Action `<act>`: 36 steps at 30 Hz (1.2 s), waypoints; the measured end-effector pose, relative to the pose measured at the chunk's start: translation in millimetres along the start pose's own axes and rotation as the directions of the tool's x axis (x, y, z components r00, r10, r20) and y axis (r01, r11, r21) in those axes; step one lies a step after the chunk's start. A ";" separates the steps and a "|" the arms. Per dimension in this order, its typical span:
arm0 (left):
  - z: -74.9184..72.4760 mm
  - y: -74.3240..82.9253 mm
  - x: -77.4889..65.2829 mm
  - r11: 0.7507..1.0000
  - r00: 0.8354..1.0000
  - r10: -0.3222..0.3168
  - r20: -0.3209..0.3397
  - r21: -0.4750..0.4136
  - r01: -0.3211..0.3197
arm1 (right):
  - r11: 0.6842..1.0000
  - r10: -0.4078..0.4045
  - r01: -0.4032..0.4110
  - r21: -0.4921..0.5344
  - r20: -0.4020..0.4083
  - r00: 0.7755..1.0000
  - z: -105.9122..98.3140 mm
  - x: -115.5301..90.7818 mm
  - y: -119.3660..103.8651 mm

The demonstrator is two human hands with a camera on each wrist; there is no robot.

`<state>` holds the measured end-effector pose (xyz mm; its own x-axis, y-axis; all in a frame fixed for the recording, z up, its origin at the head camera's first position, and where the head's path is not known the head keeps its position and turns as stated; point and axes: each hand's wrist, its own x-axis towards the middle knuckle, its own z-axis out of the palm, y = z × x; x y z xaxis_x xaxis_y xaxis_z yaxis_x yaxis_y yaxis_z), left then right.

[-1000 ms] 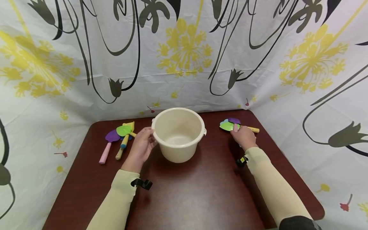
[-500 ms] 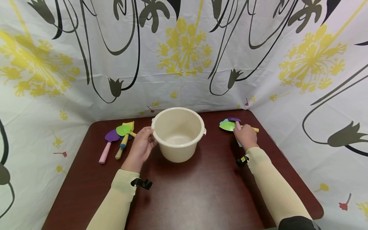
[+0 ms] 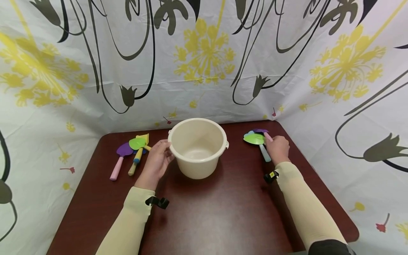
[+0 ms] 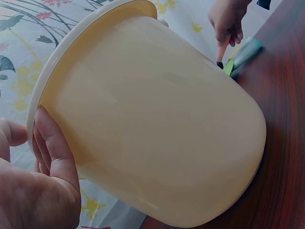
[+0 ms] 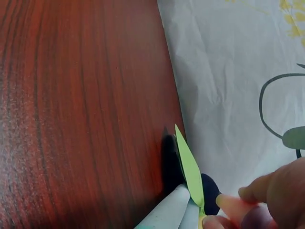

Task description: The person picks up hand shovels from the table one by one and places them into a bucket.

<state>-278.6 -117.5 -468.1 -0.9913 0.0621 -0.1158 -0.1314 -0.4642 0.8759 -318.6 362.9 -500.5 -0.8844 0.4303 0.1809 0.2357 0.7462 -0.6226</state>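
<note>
A cream plastic bucket (image 3: 198, 166) stands upright at the middle of the table. My left hand (image 3: 157, 161) pinches its rim on the left side, thumb and fingers on either side of the lip in the left wrist view. At the far right, my right hand (image 3: 278, 149) grips the pink handle (image 3: 268, 137) of a toy shovel whose purple blade (image 3: 260, 130) points away to the left. Below and beside it lie a toy shovel with a green blade (image 3: 254, 139) and one with a light blue handle (image 3: 265, 153).
On the far left of the dark red-brown table (image 3: 204, 219) lies a pile of toy garden tools, among them a purple shovel (image 3: 124, 150), a green shovel (image 3: 137, 143) and a yellow tool (image 3: 145, 137). A patterned white cloth (image 3: 204, 99) hangs close behind the table.
My right hand has drawn slightly right with the purple shovel, its handle swinging rightward off the green blade. The light blue handle now shows more. My left hand and the bucket stay put.
</note>
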 end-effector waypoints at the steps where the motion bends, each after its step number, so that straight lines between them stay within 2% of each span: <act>1: 0.0 0.0 -0.1 1.000 1.000 0.000 -0.002 0.000 0.000 | 1.000 0.003 -0.003 0.005 -0.004 1.000 -0.7 0.0 0.1; 5: -0.3 -0.1 -0.3 1.000 1.000 0.009 -0.002 0.009 -0.009 | 0.999 0.013 -0.013 0.036 0.000 1.000 -3.1 2.3 1.6; 12: -1.1 -0.4 -0.5 1.000 1.000 0.017 -0.001 0.008 -0.017 | 0.995 -0.014 0.018 0.097 -0.044 0.999 -6.6 3.4 0.9; 19: -0.8 0.9 -0.3 1.000 1.000 0.013 -0.003 0.018 -0.013 | 0.977 0.033 -0.014 0.211 -0.090 0.995 -5.3 5.7 5.3; 26: -1.3 0.8 -0.7 1.000 1.000 0.008 -0.009 0.019 -0.008 | 0.935 0.119 -0.075 0.345 -0.109 0.987 -4.3 8.0 11.5; 31: -1.0 0.7 -0.6 1.000 1.000 0.011 -0.010 0.011 -0.011 | 0.891 0.181 -0.145 0.429 -0.044 0.982 -6.1 7.3 12.3; 36: -0.5 0.4 0.2 1.000 1.000 0.013 -0.011 0.016 -0.012 | 0.834 0.217 -0.195 0.516 0.018 0.976 -10.7 5.4 8.6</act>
<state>-278.8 -118.1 -467.9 -0.9928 0.0463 -0.1100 -0.1191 -0.4510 0.8845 -317.1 377.1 -496.7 -0.8194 0.5725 0.0278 0.1610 0.2765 -0.9474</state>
